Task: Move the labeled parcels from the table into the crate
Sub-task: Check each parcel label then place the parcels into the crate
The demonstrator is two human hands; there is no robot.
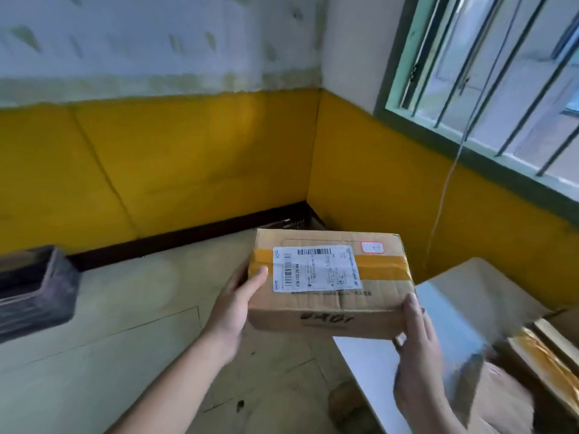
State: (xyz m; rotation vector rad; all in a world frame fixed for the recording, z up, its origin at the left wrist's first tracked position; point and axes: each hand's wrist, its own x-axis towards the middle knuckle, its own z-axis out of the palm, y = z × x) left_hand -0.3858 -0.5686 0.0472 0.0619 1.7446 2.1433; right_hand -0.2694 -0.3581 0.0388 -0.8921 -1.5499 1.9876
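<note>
Both bare forearms reach forward, carrying a cardboard parcel [329,283] in the air above the floor [125,339], left of the white bench [369,364]. Its white shipping label [316,268] faces up over yellow tape. More taped boxes [539,343] lie on the bench at right. At far left sits a dark crate [34,289]; its contents cannot be made out. The left hand [233,308] clasps the parcel's left end, thumb on top; the right hand [416,346] grips the near right corner.
</note>
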